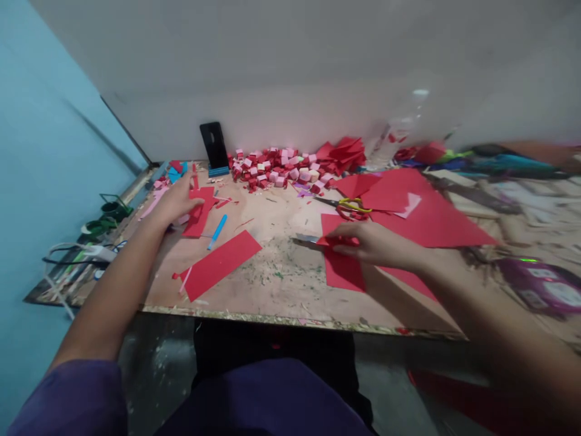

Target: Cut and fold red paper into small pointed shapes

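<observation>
My left hand (179, 203) reaches to the left of the table, its fingers apart beside and partly over a red paper piece (200, 221). Whether it grips the paper I cannot make out. My right hand (361, 242) is closed around a knife (306, 238), its pointed metal blade aimed left and its handle mostly hidden. Under that hand lies another red paper piece (342, 275). Between the hands a red paper strip (222, 266) lies at a slant, and a slim blue tool (218, 232) rests above it. Scissors (345, 207) with yellow and red handles lie behind my right hand.
Small red and pink paper cubes (276, 169) are heaped along the wall near a black phone (214, 145) on a blue stand. Large red sheets (422, 209) spread to the right. A purple device (540, 284) sits far right, cables (86, 251) far left. Green scraps dot the middle.
</observation>
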Demonstrator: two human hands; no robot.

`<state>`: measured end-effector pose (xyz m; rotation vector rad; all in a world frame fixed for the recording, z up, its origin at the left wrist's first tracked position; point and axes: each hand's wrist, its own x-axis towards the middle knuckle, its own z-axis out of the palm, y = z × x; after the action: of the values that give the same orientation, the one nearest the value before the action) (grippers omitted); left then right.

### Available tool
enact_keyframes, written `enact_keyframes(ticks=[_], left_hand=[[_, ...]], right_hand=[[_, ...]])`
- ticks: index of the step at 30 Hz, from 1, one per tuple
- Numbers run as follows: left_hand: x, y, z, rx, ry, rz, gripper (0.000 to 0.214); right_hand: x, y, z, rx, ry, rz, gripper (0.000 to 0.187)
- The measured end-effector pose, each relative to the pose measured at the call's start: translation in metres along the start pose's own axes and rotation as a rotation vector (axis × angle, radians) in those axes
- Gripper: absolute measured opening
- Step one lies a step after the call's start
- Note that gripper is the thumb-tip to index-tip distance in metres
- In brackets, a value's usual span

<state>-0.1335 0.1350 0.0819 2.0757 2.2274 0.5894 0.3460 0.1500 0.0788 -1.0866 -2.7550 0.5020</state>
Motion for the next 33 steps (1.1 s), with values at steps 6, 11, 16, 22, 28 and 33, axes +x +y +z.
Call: enact_keyframes(ticks=[6, 11, 16, 22, 28, 33], left_hand=[[-0.003, 0.025, 0.007, 0.104, -0.042, 0.069, 0.032], [-0.021, 0.093, 0.033, 0.023, -0.154, 0.339, 0.027], [-0.049, 0.115, 0.052, -0.038, -0.143, 0.49, 0.03], [-0.055, 0.102, 0.071, -0.065, -0.219, 0.467, 0.034], [-0.059, 0.107, 0.072, -0.136, -0.248, 0.479, 0.032], [-0.071, 0.124, 0.057, -0.252, -0.292, 0.542, 0.028]], right_hand=[[0.065, -0.021, 0.015, -0.051, 0.034, 0.011, 0.047], [0.094, -0.032, 0.032, -0.07, 0.099, 0.032, 0.051], [0.034, -0.028, 0.02, -0.026, 0.063, -0.029, 0.03], [-0.056, -0.016, 0.034, -0.053, -0.014, 0.077, 0.043], [-0.071, -0.017, 0.058, -0.01, 0.109, 0.135, 0.03], [-0.07, -0.039, 0.052, 0.014, 0.105, 0.022, 0.03]])
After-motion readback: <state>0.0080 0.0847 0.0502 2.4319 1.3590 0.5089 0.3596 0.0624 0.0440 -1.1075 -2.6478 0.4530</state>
